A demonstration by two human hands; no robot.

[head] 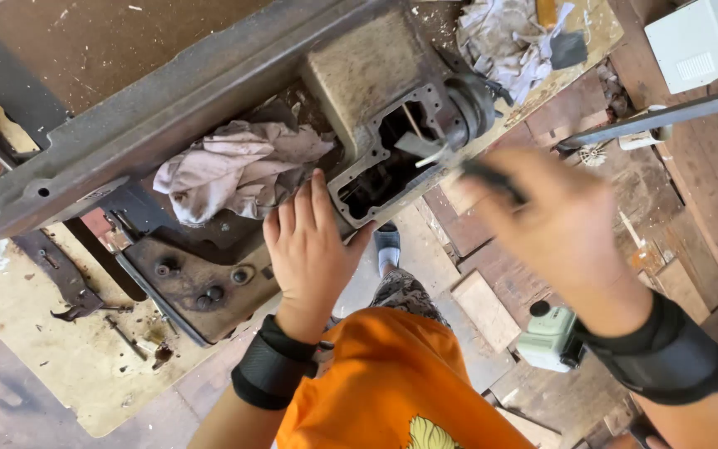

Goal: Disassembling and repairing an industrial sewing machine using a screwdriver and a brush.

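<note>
Left hand (309,245) lies flat, fingers apart, on a sewing machine (359,75) beside a rag (238,166), while the blurred right hand (558,220) grips a dark tool (492,179).

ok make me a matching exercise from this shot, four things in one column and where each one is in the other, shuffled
Things:
1. left hand
2. right hand
3. crumpled rag
4. small pale green device

Places:
A. lying on the machine body, left of the open housing
B. on the wooden floor below the right wrist
C. flat against the machine's edge, beside the open housing
D. raised and blurred, gripping a dark tool near the housing

Pairs: 1-C, 2-D, 3-A, 4-B
</note>
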